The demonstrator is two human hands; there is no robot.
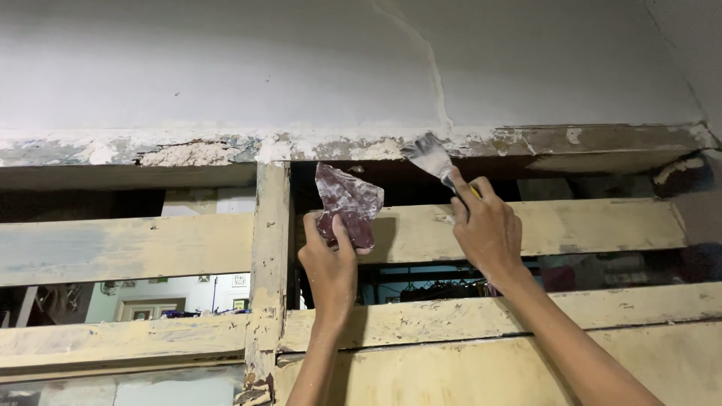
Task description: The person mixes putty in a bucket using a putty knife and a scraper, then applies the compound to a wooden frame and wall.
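Pressing knife [430, 156] blade flat to frame [526, 141] so filler spreads | right hand [487, 225] clenched on its handle | left hand [329, 259] pinching pad [347, 203] nearby, filler within reach

Single head-worn view, tilted upward rather than down, close to a wooden frame [271, 248] under a white wall [301, 60], raised arms entering from six o'clock, frame's top beam [188, 146] spanning nine to three o'clock

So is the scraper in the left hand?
No, the right hand grips the scraper against the peeling beam, while the left hand holds a dark red smeared sheet.
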